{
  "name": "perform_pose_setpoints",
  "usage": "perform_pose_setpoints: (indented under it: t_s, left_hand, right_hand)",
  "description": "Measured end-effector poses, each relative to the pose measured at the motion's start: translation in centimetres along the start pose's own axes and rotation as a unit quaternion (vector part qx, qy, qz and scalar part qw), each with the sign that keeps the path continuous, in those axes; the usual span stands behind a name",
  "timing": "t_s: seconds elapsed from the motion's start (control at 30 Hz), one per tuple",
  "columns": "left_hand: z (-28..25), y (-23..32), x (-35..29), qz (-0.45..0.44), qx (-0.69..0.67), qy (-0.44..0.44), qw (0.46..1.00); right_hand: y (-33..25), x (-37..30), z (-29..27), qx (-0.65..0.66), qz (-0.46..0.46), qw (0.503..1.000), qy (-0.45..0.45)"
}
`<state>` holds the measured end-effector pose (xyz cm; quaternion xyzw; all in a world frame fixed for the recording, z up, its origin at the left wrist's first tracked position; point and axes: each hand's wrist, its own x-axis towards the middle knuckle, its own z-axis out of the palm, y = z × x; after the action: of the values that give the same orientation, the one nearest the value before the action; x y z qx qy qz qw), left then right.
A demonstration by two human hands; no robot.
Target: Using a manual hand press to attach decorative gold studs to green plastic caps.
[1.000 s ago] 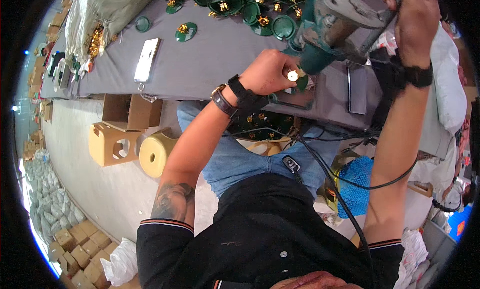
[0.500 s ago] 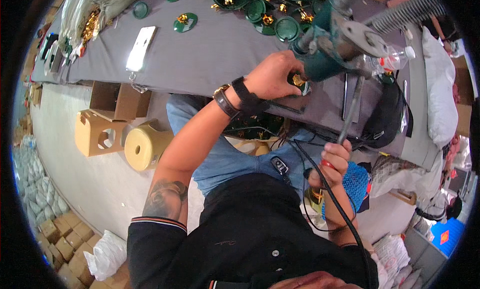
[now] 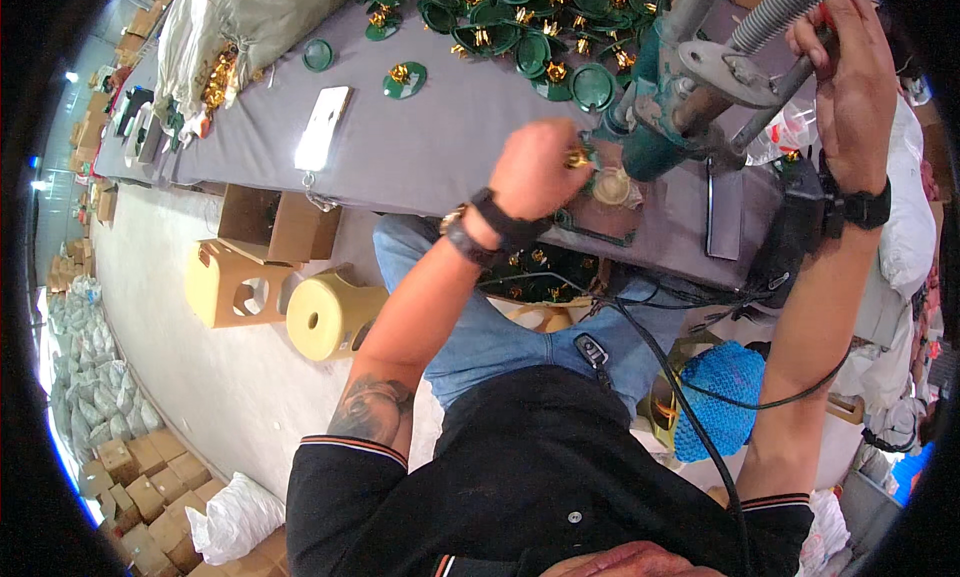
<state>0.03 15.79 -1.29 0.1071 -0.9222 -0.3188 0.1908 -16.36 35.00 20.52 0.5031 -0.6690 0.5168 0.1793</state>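
My left hand (image 3: 540, 172), slightly blurred, is closed on a small green disc with a gold foil-like piece (image 3: 579, 157). It is just left of the green metal hand press (image 3: 650, 152). Beneath the press, a pale round seat (image 3: 613, 187) shows on its base plate (image 3: 600, 217). My right hand (image 3: 850, 87) is raised at the far right, its fingers curled round the upper end of the press's metal lever (image 3: 765, 117); part of the grip is hidden. A heap of green discs with gold pieces (image 3: 535, 47) lies behind the press.
A phone (image 3: 323, 127) and loose discs lie on the grey-covered table (image 3: 440, 147), beside a whitish sack (image 3: 255, 17). Below are an open carton (image 3: 255, 222) and yellow stools (image 3: 325, 317). A black cable (image 3: 670, 367) crosses my lap near a blue knitted item (image 3: 715, 402).
My right hand has swung up and away with the lever, from low near my lap to the upper right. My left hand has drawn slightly left from under the press, holding the green disc.
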Motion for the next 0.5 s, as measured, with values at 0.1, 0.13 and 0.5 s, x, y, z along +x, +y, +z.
perform_pose_setpoints:
  t_s: [0.1,0.13,0.5]
  left_hand:
    - [-4.2,-5.1,-0.5,-0.037,0.038,-0.054,0.997]
    - [-5.4,-6.0,-0.1,-0.026,0.032,-0.084,0.996]
    - [0.8,-8.3,12.2,-0.008,0.197,-0.06,0.979]
  right_hand:
    - [0.5,0.0,0.6,0.027,0.019,0.999,0.025]
    - [1.2,-0.2,-0.2,0.031,0.027,0.999,0.036]
    - [-1.8,1.3,4.2,0.101,0.076,0.984,0.124]
